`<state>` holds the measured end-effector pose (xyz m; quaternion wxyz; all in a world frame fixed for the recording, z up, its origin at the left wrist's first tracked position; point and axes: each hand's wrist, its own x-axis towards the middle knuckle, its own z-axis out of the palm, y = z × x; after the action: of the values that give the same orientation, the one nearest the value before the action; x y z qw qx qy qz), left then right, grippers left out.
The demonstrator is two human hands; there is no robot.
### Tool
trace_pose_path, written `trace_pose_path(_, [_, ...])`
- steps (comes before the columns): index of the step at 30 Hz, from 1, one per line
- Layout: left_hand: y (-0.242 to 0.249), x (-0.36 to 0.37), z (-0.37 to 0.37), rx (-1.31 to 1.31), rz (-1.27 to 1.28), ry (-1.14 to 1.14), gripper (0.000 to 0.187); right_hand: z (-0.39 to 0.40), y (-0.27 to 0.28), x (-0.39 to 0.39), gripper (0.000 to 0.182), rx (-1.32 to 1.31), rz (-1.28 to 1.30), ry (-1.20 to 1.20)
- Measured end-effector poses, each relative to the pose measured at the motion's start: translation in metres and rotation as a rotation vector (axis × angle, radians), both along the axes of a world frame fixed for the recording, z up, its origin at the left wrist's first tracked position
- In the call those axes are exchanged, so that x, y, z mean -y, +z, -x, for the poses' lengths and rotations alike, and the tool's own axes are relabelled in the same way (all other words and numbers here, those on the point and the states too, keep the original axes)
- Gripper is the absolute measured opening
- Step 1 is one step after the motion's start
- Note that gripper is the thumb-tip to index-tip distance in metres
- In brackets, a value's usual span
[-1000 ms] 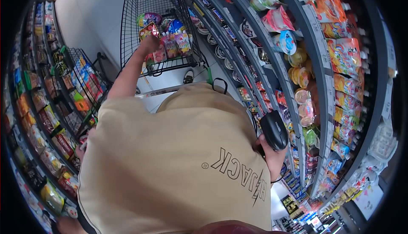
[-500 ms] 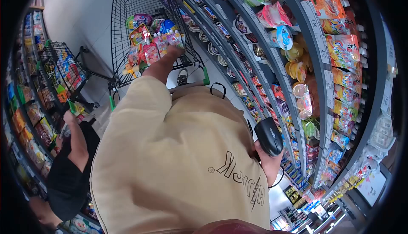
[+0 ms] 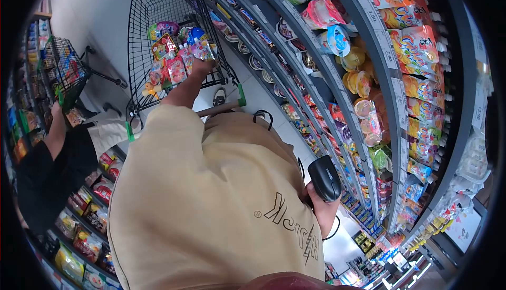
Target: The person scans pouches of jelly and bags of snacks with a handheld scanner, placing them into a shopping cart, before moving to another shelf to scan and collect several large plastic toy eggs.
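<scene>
- Nearest, the beige shirt (image 3: 211, 200) fills the lower middle of the view.
- Near right, the right hand (image 3: 322, 208) is closed round a rounded black device (image 3: 325, 178), the thumb side against its lower edge; the far fingers are hidden behind it. A dark loop hangs by the wrist.
- Along the right, shelves hold rows of spouted pouches (image 3: 414, 50) and, further in, jelly cups (image 3: 358, 83). The device is held in front of the lower tiers.
- Beyond the shirt, the cart handle (image 3: 213, 110) crosses between the body and the basket, with a shoe (image 3: 219, 97) showing past it.
- The left arm reaches over the handle into the cart (image 3: 129, 53). The left hand (image 3: 202, 66) is at the right side of the bright packs (image 3: 175, 67), nearest the pink and purple ones. Its fingers are lost against the wrappers, so I cannot tell whether they pinch a pack or lie spread.
- How far along: a cluster of packs is already inside the near half of the cart. Whether that group is complete, the view does not show.
- Further off on the left, another person (image 3: 50, 171) in dark clothing has a hand at a second cart (image 3: 63, 58).
</scene>
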<state>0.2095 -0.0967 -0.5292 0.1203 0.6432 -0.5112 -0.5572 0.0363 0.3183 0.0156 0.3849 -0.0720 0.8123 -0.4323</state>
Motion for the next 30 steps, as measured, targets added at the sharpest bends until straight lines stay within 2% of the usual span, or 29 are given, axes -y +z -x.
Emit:
trace_pose_path(4, [0.015, -0.001, 0.001, -0.248, 0.180, 0.151, 0.051, 0.019, 0.000, -0.010, 0.025, 0.013, 0.059, 0.018])
trace_pose_path(5, [0.105, -0.013, 0.009, -0.257, 0.158, 0.102, 0.048, 0.025, -0.002, -0.014, 0.027, 0.028, 0.086, 0.011])
trace_pose_path(6, [0.144, -0.018, 0.014, -0.284, 0.167, 0.080, 0.043, 0.031, -0.001, -0.017, 0.026, 0.034, 0.105, 0.027])
trace_pose_path(7, [0.181, -0.024, 0.020, -0.421, 0.234, 0.067, 0.043, 0.038, -0.001, -0.017, 0.026, 0.038, 0.128, 0.045])
trace_pose_path(11, [0.308, -0.062, 0.048, -0.759, 0.369, -0.015, 0.049, 0.064, -0.003, -0.027, 0.022, 0.063, 0.241, 0.123])
trace_pose_path(15, [0.409, -0.114, 0.082, -0.826, 0.411, -0.139, 0.070, 0.094, -0.007, -0.043, 0.015, 0.115, 0.280, 0.205])
trace_pose_path(18, [0.442, -0.145, 0.108, -0.831, 0.428, -0.244, 0.070, 0.113, -0.007, -0.055, 0.011, 0.115, 0.305, 0.266])
trace_pose_path(23, [0.478, -0.194, 0.150, -0.890, 0.391, -0.314, 0.083, 0.141, -0.010, -0.085, 0.010, 0.145, 0.357, 0.284])
trace_pose_path(30, [0.502, -0.238, 0.196, -0.929, 0.463, -0.454, 0.098, 0.174, -0.021, -0.135, 0.013, 0.138, 0.435, 0.262])
